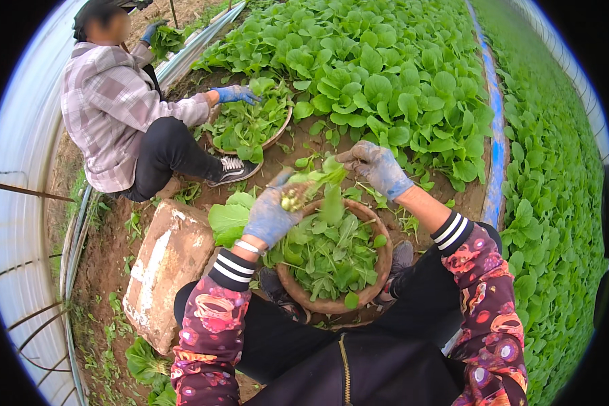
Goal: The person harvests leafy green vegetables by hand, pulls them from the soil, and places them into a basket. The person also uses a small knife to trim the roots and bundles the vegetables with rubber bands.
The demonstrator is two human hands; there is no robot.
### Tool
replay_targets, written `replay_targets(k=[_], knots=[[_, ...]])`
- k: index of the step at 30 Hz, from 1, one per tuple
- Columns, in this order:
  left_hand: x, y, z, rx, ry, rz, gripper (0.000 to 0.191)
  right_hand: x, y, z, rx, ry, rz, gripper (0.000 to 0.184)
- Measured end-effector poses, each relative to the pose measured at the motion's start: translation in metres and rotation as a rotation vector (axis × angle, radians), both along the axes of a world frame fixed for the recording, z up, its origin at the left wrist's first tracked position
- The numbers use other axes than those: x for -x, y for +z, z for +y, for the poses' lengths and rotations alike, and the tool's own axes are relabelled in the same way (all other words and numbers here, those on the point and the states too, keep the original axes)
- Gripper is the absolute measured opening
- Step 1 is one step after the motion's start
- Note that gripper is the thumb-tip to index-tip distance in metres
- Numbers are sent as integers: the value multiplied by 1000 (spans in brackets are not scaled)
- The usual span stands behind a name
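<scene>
My left hand (271,215), in a soiled blue work glove, is closed around a bunch of leafy greens (233,215). The pale stem ends (292,199) of the bunch face right, and its broad leaves spread out on the left. Above and to the right, my right hand (378,167), gloved alike, has its thumb and fingertips pinched at a green leaf (333,172), partly blurred by motion. Below both hands a round brown basin (383,254) stands between my feet, filled with loose green leaves (330,256).
A co-worker (116,111) in blue gloves sits at upper left, one hand over another leaf-filled basin (284,124). Beside my left knee is a worn, dirt-stained block (167,269). Picked bunches (144,360) lie at lower left. Growing greens (385,86) border a blue strip (495,127).
</scene>
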State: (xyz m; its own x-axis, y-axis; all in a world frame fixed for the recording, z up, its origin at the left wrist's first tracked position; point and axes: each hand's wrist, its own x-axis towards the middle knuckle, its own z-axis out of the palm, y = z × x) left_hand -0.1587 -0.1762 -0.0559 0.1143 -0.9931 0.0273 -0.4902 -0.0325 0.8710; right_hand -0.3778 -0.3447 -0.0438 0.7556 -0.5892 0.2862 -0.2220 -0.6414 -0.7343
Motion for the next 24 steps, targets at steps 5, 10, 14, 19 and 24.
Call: replay_targets(k=[5, 10, 14, 19, 24], knots=[[-7, 12, 0, -205, 77, 570, 58, -13, 28, 20, -15, 202, -2, 35], [16, 28, -5, -288, 116, 555, 49, -26, 32, 39, -50, 279, -70, 43], [12, 16, -6, -249, 32, 662, 43, -35, 31, 42, -81, 272, -43, 39], [13, 23, -3, -146, 133, 820, 30, -44, 9, 14, -825, 287, -66, 30], [5, 45, 2, 32, 215, 769, 31, -38, -97, -46, -108, 93, 756, 40]])
